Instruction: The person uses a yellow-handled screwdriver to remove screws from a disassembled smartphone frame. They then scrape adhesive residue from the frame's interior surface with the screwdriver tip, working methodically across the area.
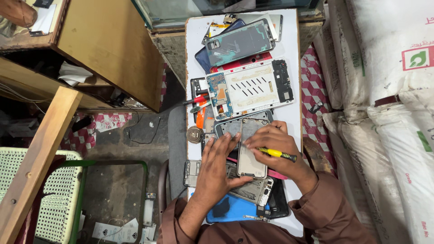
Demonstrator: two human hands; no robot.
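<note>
A white worktop (289,49) is strewn with opened phones; the silver phone frame (251,151) lies between both hands, left hand (219,169) flat on it, right hand (275,144) gripping a yellow screwdriver (276,154)

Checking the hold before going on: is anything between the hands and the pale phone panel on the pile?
Nothing visible. The left hand lies flat on the pale phone panel; the right hand, holding a yellow screwdriver, touches its upper edge.
</note>
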